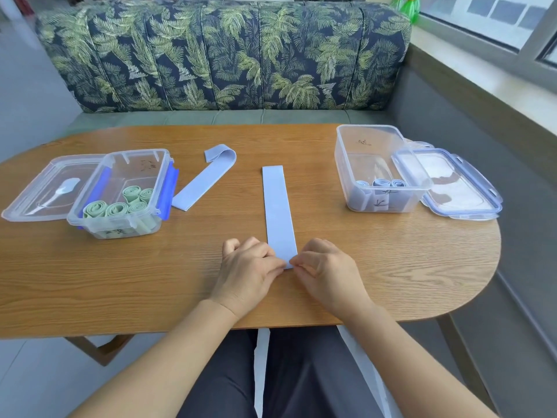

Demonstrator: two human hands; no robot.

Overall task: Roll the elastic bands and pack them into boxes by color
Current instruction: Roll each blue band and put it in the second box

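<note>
A flat blue elastic band (278, 206) lies straight on the wooden table (120, 282), running away from me. My left hand (248, 267) and my right hand (324, 267) pinch its near end from either side. A second blue band (205, 179), folded over at its far end, lies to the left. The clear box on the left (120, 193) holds several rolled green bands (117, 206). The clear box on the right (379, 170) holds three rolled blue bands (381, 184).
One clear lid (45, 188) lies left of the green box and another, blue-rimmed (452, 182), leans beside the blue box. A leaf-print sofa (226, 55) stands behind the table. A window ledge (482, 79) runs along the right.
</note>
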